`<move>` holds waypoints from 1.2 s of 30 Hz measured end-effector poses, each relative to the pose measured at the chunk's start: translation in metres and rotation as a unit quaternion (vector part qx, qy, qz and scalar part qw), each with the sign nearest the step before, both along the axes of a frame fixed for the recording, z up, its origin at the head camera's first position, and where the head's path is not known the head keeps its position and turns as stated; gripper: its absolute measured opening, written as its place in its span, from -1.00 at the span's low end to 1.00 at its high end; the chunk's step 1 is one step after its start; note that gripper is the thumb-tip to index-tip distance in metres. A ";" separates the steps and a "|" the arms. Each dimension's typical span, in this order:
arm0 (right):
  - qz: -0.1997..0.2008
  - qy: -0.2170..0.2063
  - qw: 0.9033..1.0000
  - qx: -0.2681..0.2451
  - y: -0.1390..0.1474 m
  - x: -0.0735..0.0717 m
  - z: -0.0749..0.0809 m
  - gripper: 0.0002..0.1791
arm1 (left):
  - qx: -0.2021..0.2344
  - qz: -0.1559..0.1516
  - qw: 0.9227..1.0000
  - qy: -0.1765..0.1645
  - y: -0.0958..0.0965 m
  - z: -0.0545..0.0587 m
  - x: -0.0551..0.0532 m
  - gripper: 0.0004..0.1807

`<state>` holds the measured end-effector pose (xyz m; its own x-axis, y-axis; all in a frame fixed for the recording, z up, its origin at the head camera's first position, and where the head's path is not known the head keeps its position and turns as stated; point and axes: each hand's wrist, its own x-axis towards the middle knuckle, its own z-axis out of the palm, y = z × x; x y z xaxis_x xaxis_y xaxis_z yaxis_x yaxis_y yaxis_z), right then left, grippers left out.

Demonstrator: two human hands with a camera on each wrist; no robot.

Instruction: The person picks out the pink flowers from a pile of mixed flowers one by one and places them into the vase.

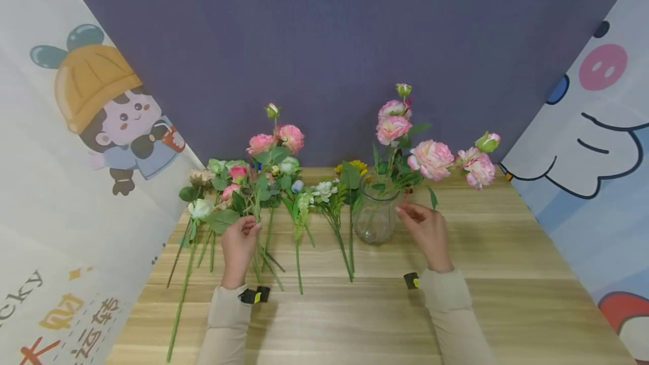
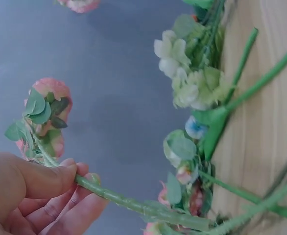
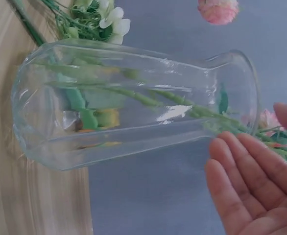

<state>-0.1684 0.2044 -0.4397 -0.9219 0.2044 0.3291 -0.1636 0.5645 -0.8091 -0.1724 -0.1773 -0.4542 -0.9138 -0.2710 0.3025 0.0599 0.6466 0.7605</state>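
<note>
My left hand (image 1: 238, 249) pinches the green stem (image 2: 133, 204) of a pink flower spray (image 1: 291, 138) between thumb and fingers. The spray's blooms and leaves stand up beyond the fingertips, above other flowers. A clear glass vase (image 1: 375, 224) stands upright on the table, with pink-and-white flowers (image 1: 431, 159) in it; their stems show through the glass. My right hand (image 1: 426, 235) is beside the vase's neck, its fingers extended and thumb apart in the right wrist view. Whether the fingertips touch the glass I cannot tell.
Several loose artificial flowers lie along the back of the wooden table (image 1: 355, 325), stems toward me. Among them are white flowers (image 1: 324, 190), a yellow flower (image 1: 358, 166) and a pale rose (image 1: 200, 208). A dark panel (image 1: 329, 61) rises behind, with printed cloths at both sides.
</note>
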 end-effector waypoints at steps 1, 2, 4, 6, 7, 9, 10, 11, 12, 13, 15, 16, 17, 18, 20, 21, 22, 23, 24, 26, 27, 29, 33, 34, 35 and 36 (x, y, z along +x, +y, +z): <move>0.006 -0.006 1.000 0.005 0.000 0.000 0.001 -0.66 | 0.005 -0.002 1.000 0.007 0.002 0.001 0.000 -0.77; 0.011 -0.012 1.000 0.011 -0.001 0.000 0.002 -0.65 | 0.013 -0.006 1.000 0.012 0.003 0.002 0.000 -0.77; 0.022 -0.027 0.999 0.014 -0.002 0.002 0.003 -0.64 | 0.026 -0.012 0.999 0.016 0.007 0.003 0.000 -0.77; 0.041 -0.042 0.998 0.013 -0.002 0.002 0.004 -0.64 | 0.036 -0.018 0.999 0.013 0.011 0.006 0.000 -0.78; 0.053 -0.052 0.997 0.011 -0.003 0.003 0.004 -0.64 | 0.041 -0.021 0.999 0.011 0.012 0.006 0.000 -0.78; 0.080 -0.069 0.994 0.005 -0.004 0.004 0.005 -0.66 | 0.046 -0.025 0.999 0.009 0.016 0.009 -0.001 -0.79; 0.093 -0.075 0.993 0.001 -0.004 0.004 0.005 -0.66 | 0.047 -0.025 0.999 0.007 0.018 0.009 -0.001 -0.79; 0.105 -0.079 0.991 -0.004 -0.006 0.004 0.005 -0.68 | 0.047 -0.025 0.999 0.007 0.021 0.010 -0.001 -0.79; 0.115 -0.080 0.990 -0.010 -0.007 0.003 0.005 -0.69 | 0.047 -0.027 0.998 0.010 0.023 0.011 -0.001 -0.79; 0.122 -0.078 0.989 -0.011 -0.008 0.003 0.006 -0.70 | 0.049 -0.029 0.998 0.012 0.025 0.011 -0.001 -0.78; 0.133 -0.073 0.988 -0.014 -0.012 0.003 0.006 -0.71 | 0.051 -0.036 0.998 0.019 0.030 0.013 0.000 -0.77; 0.136 -0.072 0.988 -0.016 -0.013 0.003 0.007 -0.72 | 0.054 -0.042 0.997 0.023 0.033 0.014 0.000 -0.77; 0.139 -0.070 0.988 -0.018 -0.015 0.002 0.007 -0.72 | 0.057 -0.049 0.997 0.030 0.035 0.014 0.000 -0.77; 0.143 -0.070 0.987 -0.022 -0.017 0.002 0.007 -0.72 | 0.059 -0.055 0.996 0.036 0.038 0.014 0.000 -0.77; 0.153 -0.071 0.985 -0.030 -0.020 0.002 0.009 -0.71 | 0.063 -0.064 0.995 0.041 0.042 0.014 0.001 -0.78; 0.158 -0.071 0.984 -0.034 -0.022 0.002 0.009 -0.71 | 0.067 -0.068 0.994 0.044 0.045 0.014 0.001 -0.78; 0.162 -0.072 0.983 -0.039 -0.024 0.002 0.009 -0.71 | 0.069 -0.072 0.994 0.045 0.047 0.014 0.001 -0.78; 0.165 -0.072 0.983 -0.042 -0.026 0.001 0.010 -0.71 | 0.071 -0.075 0.994 0.047 0.049 0.014 0.001 -0.79; 0.169 -0.073 0.982 -0.045 -0.028 0.001 0.010 -0.71 | 0.073 -0.078 0.993 0.046 0.052 0.015 0.001 -0.79; 0.176 -0.074 0.980 -0.055 -0.032 0.001 0.012 -0.72 | 0.076 -0.083 0.993 0.042 0.057 0.016 0.001 -0.80; 0.177 -0.074 0.980 -0.061 -0.034 0.001 0.012 -0.72 | 0.077 -0.086 0.993 0.040 0.059 0.017 0.001 -0.81; 0.182 -0.071 0.978 -0.071 -0.038 0.001 0.013 -0.71 | 0.073 -0.090 0.993 0.039 0.065 0.019 0.002 -0.82; 0.184 -0.051 0.976 -0.103 -0.048 0.002 0.014 -0.70 | 0.068 -0.099 0.992 0.044 0.075 0.022 0.004 -0.83; 0.184 -0.044 0.975 -0.112 -0.050 0.002 0.015 -0.69 | 0.069 -0.103 0.991 0.048 0.077 0.023 0.005 -0.82; 0.185 -0.037 0.975 -0.120 -0.053 0.002 0.015 -0.70 | 0.070 -0.109 0.990 0.051 0.080 0.024 0.005 -0.82; 0.184 -0.030 0.974 -0.129 -0.055 0.002 0.016 -0.71 | 0.072 -0.111 0.990 0.051 0.082 0.025 0.006 -0.82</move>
<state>-0.1660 0.1493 -0.4240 -0.9644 -0.0742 0.2536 -0.2642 0.2536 -0.9305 -0.1669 -0.0953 -0.4292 -0.9222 -0.1133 0.3698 0.2706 0.4942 0.8262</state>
